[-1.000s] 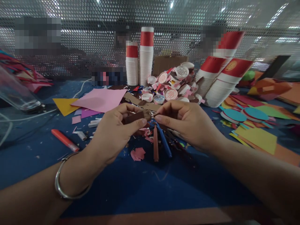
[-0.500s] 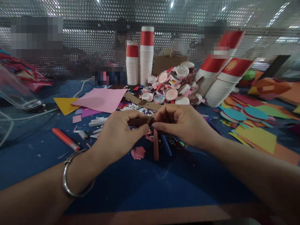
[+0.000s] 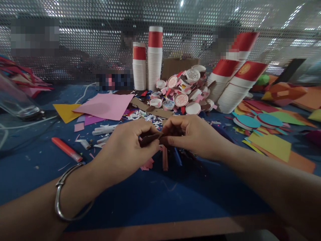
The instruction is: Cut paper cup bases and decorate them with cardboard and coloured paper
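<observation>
A small dark brown paper piece (image 3: 148,139) is held between both hands above the middle of the blue table (image 3: 150,207). My left hand (image 3: 134,144) pinches it between thumb and fingers; a silver bangle circles that wrist. The fingertips of my right hand (image 3: 187,134) are pressed together at the paper's right tip. Just below the hands lie a brown marker (image 3: 165,159), a blue marker (image 3: 178,157) and some pink paper scraps (image 3: 147,164). Behind them spreads a heap of paper shreds (image 3: 140,114).
Farther back stand stacks of paper cups (image 3: 154,63) and leaning stacks (image 3: 232,90), with a pile of decorated discs (image 3: 181,99) between. Pink paper (image 3: 105,105) and a red marker (image 3: 66,149) lie left; yellow paper (image 3: 272,145) lies right. A clear container (image 3: 20,100) stands far left.
The brown paper has turned so that more of its face shows in my left hand. My right hand's fingers have shifted slightly at its tip. The whole view has moved a little.
</observation>
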A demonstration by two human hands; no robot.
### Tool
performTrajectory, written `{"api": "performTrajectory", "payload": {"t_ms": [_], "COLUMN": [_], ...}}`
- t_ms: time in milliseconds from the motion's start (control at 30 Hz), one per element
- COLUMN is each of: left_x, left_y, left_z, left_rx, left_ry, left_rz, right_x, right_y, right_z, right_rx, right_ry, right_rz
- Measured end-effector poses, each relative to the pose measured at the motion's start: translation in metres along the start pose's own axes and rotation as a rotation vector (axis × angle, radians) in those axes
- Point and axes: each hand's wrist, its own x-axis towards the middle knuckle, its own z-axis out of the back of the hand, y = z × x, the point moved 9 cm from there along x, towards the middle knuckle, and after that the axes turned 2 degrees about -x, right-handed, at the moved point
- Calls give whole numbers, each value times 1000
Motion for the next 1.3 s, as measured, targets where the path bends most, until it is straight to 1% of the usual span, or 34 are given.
{"api": "performTrajectory", "payload": {"t_ms": [233,367,533,633,800,900,967,1067,1133,1233,1300], "left_x": [0,1,1,0,-2,-5,-8,-14,-18,-21,-22], "left_y": [-5,-6,-4,-4,-7,-9,-15,-28,-34,-41,-45], "left_z": [2,4,2,2,2,3,6,9,11,13,12], "left_rx": [2,12,-75,-104,-76,-71,-10,158,224,203,132], "left_ry": [2,-11,11,12,-17,-33,-60,-122,-154,-177,-154], "left_rz": [-31,-35,-3,-1,-24,-61,-137,-294,-350,-324,-278], "right_x": [1,-1,-3,-3,-4,-5,-7,-9,-10,-7,-2], "right_y": [4,9,14,15,16,19,21,28,31,28,20], "right_z": [-2,-2,-2,-2,-3,-2,-1,-2,-2,2,13], "right_rx": [-39,-64,-130,-124,-88,-88,-94,-97,-99,-127,-185], "right_ry": [46,43,36,33,38,32,28,14,5,-19,-76], "right_rz": [39,66,105,124,122,127,129,138,143,143,129]}}
